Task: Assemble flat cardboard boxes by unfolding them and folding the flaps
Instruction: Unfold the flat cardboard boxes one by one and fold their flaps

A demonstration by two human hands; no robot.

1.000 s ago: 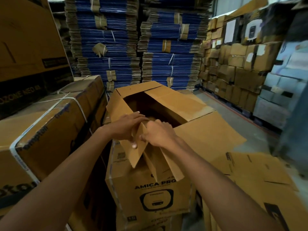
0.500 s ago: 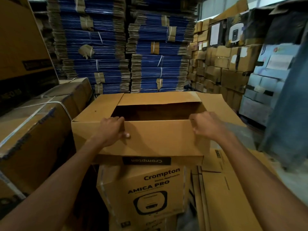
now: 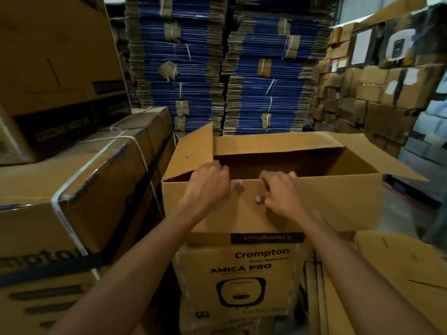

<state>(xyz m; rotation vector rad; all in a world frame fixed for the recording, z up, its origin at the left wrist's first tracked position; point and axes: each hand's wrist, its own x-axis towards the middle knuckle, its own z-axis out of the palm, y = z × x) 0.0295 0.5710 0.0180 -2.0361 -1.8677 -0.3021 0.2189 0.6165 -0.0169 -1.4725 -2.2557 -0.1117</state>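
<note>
A brown cardboard box (image 3: 338, 201) stands opened in front of me, its mouth facing up and its near flap hanging down toward me. My left hand (image 3: 208, 187) grips the near top edge left of centre, fingers curled over it into the box. My right hand (image 3: 281, 192) grips the same edge a little to the right, thumb on the outer face. The left side flap (image 3: 191, 153) stands up, the right flap (image 3: 377, 158) splays outward, and the far flap (image 3: 271, 143) leans back. The box rests on a printed Crompton carton (image 3: 242, 281).
Strapped cartons (image 3: 79, 189) are stacked close on my left. Flat brown box blanks (image 3: 399, 274) lie at my lower right. Tall bundles of flattened blue cardboard (image 3: 205, 68) fill the back, and a wall of brown cartons (image 3: 375, 88) rises at the right.
A second ago both hands folded small flaps at the box's near corner. The box then swung square to me; my hands, spread wide on the near edge, have now moved close together near its centre.
</note>
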